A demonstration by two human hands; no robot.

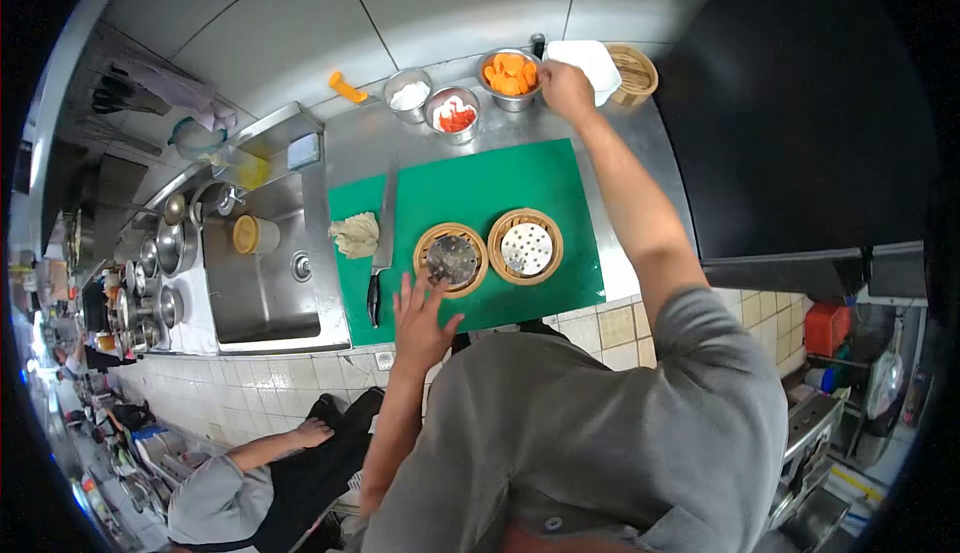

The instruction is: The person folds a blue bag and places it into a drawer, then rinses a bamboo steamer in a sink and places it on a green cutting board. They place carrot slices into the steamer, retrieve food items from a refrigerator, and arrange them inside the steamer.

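My left hand (422,328) is open with spread fingers, its tips at the front edge of a round bamboo steamer (481,236) that has a dark perforated liner (452,261). Beside that steamer stands a second bamboo steamer (556,238) with a white perforated liner (527,250). Both rest on a green cutting board (460,183). At the back, my right hand (567,91) is closed at the right rim of a metal bowl (512,103) of orange slices (510,73); its fingertips are partly hidden. A white container (598,65) lies just behind it.
A long knife (386,223) and a crumpled cloth (355,235) lie on the board's left. Metal bowls with white contents (409,95) and red-and-white pieces (455,115) line the back. A sink (265,293) is left; a co-worker's arm (270,446) shows lower left.
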